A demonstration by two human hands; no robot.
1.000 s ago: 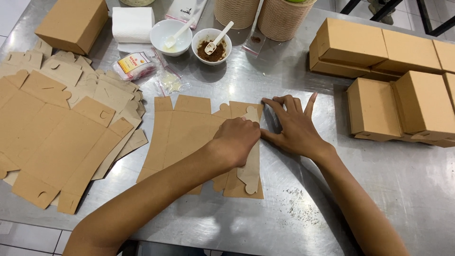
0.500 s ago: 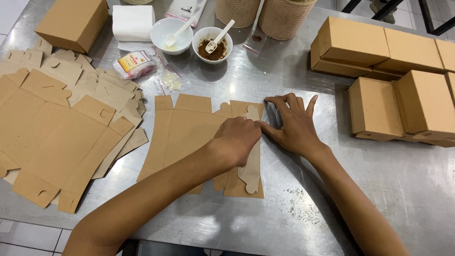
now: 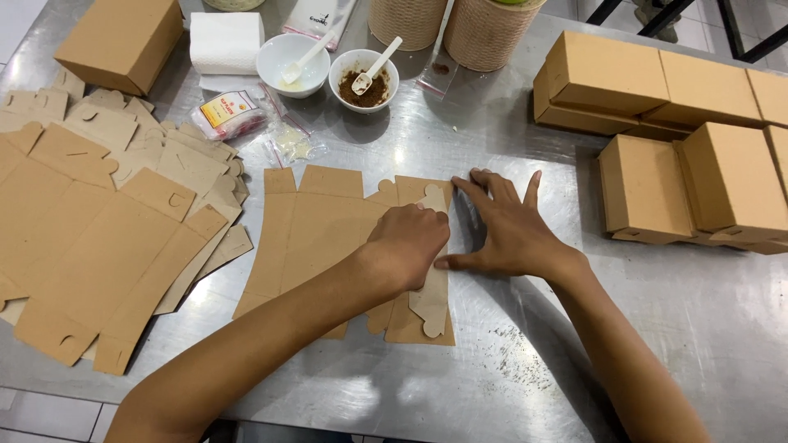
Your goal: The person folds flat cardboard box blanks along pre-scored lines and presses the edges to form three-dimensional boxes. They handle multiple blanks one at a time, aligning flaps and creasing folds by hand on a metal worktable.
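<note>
Both hands, left hand fisted and right hand flat, press the cardboard blank, long axis left-right.

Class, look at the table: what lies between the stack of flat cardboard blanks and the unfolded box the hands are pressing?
Head view: only bare metal table lies between the stack and the unfolded box.

A flat carton blank lies at the middle of the bench, with the left hand on its right part and the right hand just beside, on its right edge. A heap of blanks lies to the left. Behind stand two bowls, each with a spoon in it, and a folded box at far left. Made-up boxes are stacked to the right
</note>
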